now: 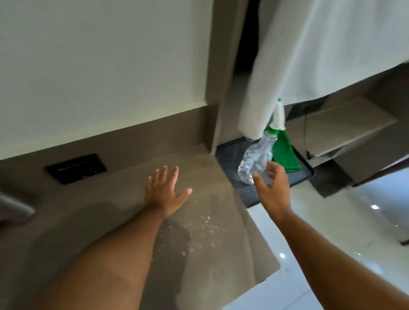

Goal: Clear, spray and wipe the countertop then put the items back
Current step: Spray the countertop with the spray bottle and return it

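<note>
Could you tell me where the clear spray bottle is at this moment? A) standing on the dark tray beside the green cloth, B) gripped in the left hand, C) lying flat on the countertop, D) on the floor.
A: the spray bottle stands on the dark tray beside the green cloth, with the open right hand just short of it.

The counter (108, 231) is a matte grey-brown, and near its right edge it carries a scatter of pale whitish flecks (203, 235). Behind the counter, a black rectangular panel (75, 168) sits in a backsplash of the same grey-brown, under a plain off-white wall (87, 66). Right of the counter lies a black tray (229, 153) with a fine grid texture; on it stand a clear spray bottle (256, 161) with a green and white head and a bright green cloth (286, 155). Above the tray hangs a cream curtain (323, 42). Below the counter's right edge, the floor (344, 218) is glossy pale tile. At the counter's far left is something grey and pink, possibly blurred by motion.
</note>
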The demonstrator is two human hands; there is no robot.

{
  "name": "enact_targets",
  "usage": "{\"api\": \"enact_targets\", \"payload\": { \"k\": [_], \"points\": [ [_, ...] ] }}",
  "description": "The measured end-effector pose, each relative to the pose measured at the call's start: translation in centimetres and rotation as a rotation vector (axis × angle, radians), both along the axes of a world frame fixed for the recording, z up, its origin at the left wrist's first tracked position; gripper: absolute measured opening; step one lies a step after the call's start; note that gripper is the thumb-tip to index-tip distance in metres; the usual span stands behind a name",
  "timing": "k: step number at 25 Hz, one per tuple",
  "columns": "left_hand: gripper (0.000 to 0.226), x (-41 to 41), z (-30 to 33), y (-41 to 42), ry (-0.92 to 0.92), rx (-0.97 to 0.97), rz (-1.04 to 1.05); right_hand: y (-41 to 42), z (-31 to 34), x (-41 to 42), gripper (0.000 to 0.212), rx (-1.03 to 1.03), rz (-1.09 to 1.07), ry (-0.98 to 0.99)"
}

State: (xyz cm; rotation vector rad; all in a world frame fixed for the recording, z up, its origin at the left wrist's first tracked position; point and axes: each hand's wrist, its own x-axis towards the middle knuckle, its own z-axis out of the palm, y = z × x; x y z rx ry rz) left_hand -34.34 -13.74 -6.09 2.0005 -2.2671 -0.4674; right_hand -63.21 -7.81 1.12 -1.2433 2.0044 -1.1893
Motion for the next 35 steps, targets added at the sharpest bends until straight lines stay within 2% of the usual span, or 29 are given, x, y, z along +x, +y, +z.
{"api": "enact_targets", "payload": {
  "k": [4,8,14,20,23,25,27,31,35],
  "points": [
    [0.091,-4.5,-2.4,-4.0,-0.064,0.002,-0.083,-6.1,0.8,-6.3,0.081,-0.017,0.1,0.047],
    [0.086,-5.3,-4.5,-5.1,-0.16,-0.01,-0.053,-11.6,2.0,-7.8,0.092,-0.099,0.228,-0.102],
    [0.083,-5.6,-4.9,-4.8,-0.213,-0.078,-0.032,-15.8,1.9,-7.6,0.059,-0.151,0.253,-0.18],
    [0.081,-5.6,-5.5,-5.0,-0.213,-0.12,-0.017,-16.2,1.5,-6.8,0.047,-0.159,0.262,-0.218],
    [0.084,-5.5,-5.3,-5.3,-0.229,0.003,-0.04,-14.5,2.2,-7.0,0.027,-0.099,0.206,-0.256],
    [0.085,-5.4,-4.7,-4.7,-0.194,0.042,-0.056,-11.8,2.9,-7.0,0.035,-0.115,0.2,-0.208],
    [0.084,-5.0,-3.4,-2.7,-0.136,-0.002,-0.057,-8.2,4.4,-6.5,0.04,-0.153,0.239,-0.142],
    [0.08,-2.0,-1.1,4.5,-0.093,-0.045,-0.044,-0.8,8.0,-3.3,0.057,-0.119,0.349,-0.003],
    [0.083,4.4,-0.3,13.8,-0.062,-0.012,-0.022,6.8,10.3,1.2,0.049,-0.035,0.374,0.138]
  ]
}}
